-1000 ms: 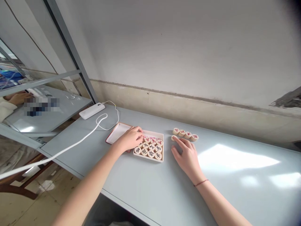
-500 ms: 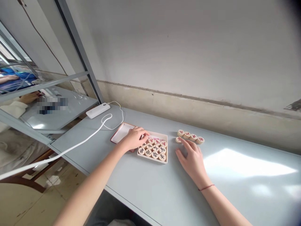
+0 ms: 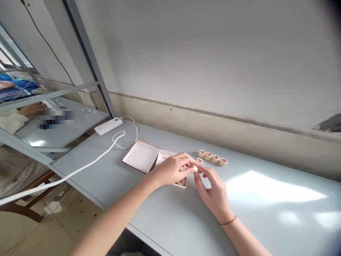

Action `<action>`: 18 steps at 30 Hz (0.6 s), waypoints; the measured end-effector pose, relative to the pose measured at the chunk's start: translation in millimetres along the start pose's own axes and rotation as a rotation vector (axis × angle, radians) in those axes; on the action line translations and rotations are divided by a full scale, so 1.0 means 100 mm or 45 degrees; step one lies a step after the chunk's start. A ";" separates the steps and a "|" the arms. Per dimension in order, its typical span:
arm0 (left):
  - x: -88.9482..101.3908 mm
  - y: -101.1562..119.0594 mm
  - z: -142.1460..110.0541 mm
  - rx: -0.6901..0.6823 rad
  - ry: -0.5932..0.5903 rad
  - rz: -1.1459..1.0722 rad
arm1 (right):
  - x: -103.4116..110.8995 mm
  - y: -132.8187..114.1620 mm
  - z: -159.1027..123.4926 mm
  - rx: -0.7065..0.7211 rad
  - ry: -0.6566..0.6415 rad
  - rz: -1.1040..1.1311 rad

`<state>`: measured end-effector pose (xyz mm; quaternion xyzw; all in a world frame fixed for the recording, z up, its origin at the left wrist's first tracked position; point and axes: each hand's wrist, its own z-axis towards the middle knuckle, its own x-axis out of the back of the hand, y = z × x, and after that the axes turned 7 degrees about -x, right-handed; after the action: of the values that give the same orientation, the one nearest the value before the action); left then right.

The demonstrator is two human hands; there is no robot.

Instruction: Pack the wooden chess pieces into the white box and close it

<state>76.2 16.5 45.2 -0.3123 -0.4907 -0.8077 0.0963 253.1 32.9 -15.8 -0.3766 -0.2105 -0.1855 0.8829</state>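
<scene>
Your table (image 3: pixel 262 227): pale grey top, patches of sunlight on its right half. Toward the left end, a white power bank (image 3: pixel 108 126) lies flat, its white cable (image 3: pixel 90 158) looping beside it and running off the near edge. Right of that, a lid (image 3: pixel 141 156) lies open side up, pale inside with a pink rim, just beside a shallow box (image 3: pixel 165 154). Round wooden chess pieces (image 3: pixel 181 181) sit in the box, mostly hidden from your view. Further right, four pieces (image 3: pixel 211 155) lie in a row, red characters up; a fifth piece (image 3: pixel 199 161) lies just below the row's left end.
</scene>
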 end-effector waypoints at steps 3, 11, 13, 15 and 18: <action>0.03 -0.07 -0.02 -0.019 0.070 0.051 | 0.00 0.10 0.03 -0.182 0.117 -0.086; 0.16 -0.24 -0.10 0.090 0.286 0.102 | 0.03 0.39 0.08 -0.512 -0.087 -0.331; 0.16 -0.26 -0.11 0.095 0.278 0.089 | 0.03 0.41 0.06 -0.498 -0.139 -0.374; 0.15 -0.27 -0.12 0.098 0.270 0.067 | 0.02 0.43 0.05 -0.481 -0.165 -0.394; 0.14 -0.28 -0.12 0.091 0.270 0.060 | 0.02 0.41 0.04 -0.470 -0.177 -0.414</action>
<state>47.3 22.4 29.3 -0.2327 -0.4987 -0.8158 0.1776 273.6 62.6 -36.2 -0.5045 -0.2909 -0.3342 0.7411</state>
